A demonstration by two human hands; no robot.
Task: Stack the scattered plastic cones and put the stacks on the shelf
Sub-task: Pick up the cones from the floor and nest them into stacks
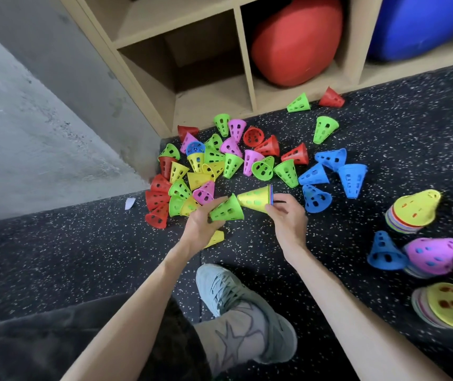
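Both hands busy: my left hand (202, 225) grips a green cone (226, 209), my right hand (285, 215) pinches a yellow-topped stack (257, 199), tips nearly meeting. Far left, the scattered pile (214, 163) lies on the floor (82, 257); three finished stacks (415, 209) wait right. Shelf (214, 103) holds none — I'd judge we're midway.

- A dark speckled floor (82, 251) carries everything.
- A heap of loose cones (220, 160) in red, green, yellow, pink and blue lies on it before the wooden shelf (244, 86).
- Three stacks of cones (415, 210) sit at right.
- A grey shoe (247, 306) rests on it.
- A white scrap (129, 203) lies near the wall.
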